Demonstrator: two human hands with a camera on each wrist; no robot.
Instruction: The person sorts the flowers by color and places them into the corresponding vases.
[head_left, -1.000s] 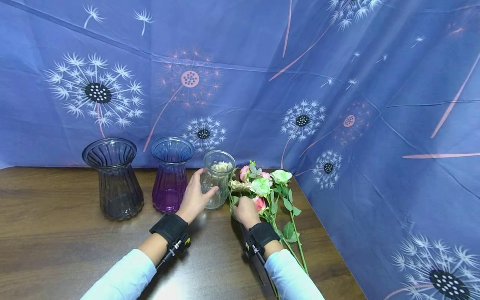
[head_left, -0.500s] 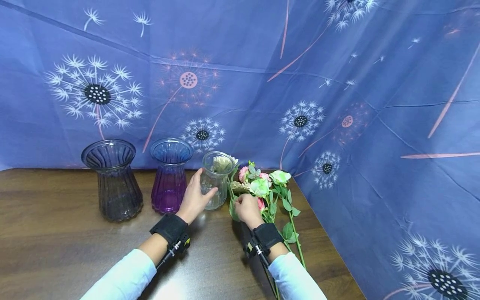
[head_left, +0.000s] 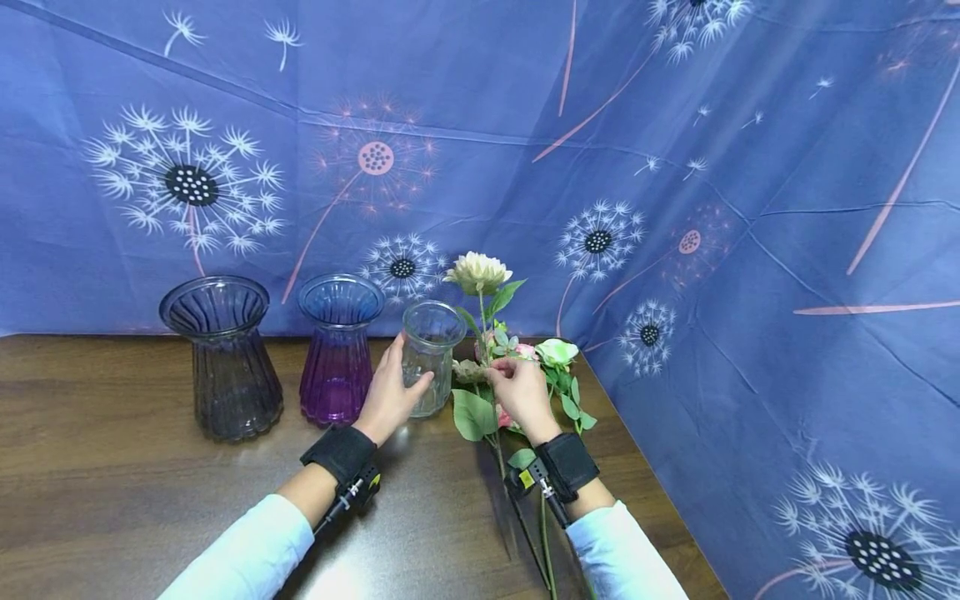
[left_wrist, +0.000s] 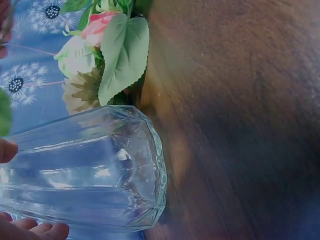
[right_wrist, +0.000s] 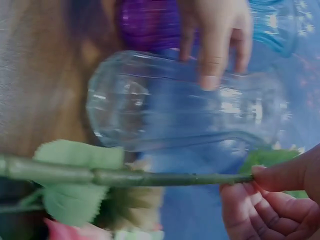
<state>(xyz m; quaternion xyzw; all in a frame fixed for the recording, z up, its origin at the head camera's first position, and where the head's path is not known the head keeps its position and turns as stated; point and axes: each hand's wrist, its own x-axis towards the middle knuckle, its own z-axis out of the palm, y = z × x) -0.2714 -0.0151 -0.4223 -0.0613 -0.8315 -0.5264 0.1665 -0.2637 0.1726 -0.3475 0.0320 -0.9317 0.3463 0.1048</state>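
In the head view, my left hand (head_left: 390, 387) holds the clear glass vase (head_left: 433, 360) around its side, thumb in front and fingers at the left. The left wrist view has the vase's base (left_wrist: 145, 175) resting on the tabletop. My right hand (head_left: 523, 396) pinches the stem (right_wrist: 145, 178) of a cream artificial flower (head_left: 480, 272) between thumb and fingertips. That flower stands upright, its bloom above the vase's rim and to the right of it. A broad leaf (head_left: 474, 415) hangs below the right hand.
A purple-blue vase (head_left: 337, 367) and a smoky grey vase (head_left: 232, 375) stand to the left. Right of the clear vase lie several artificial flowers, among them a green-white rose (head_left: 557, 352) and a pink bloom (head_left: 504, 417). A blue patterned cloth (head_left: 480, 192) hangs behind the wooden table (head_left: 112, 500).
The cream flower has been raised from low behind the clear vase to upright, as my right hand moved up and to the right. My left hand has stayed on the vase.
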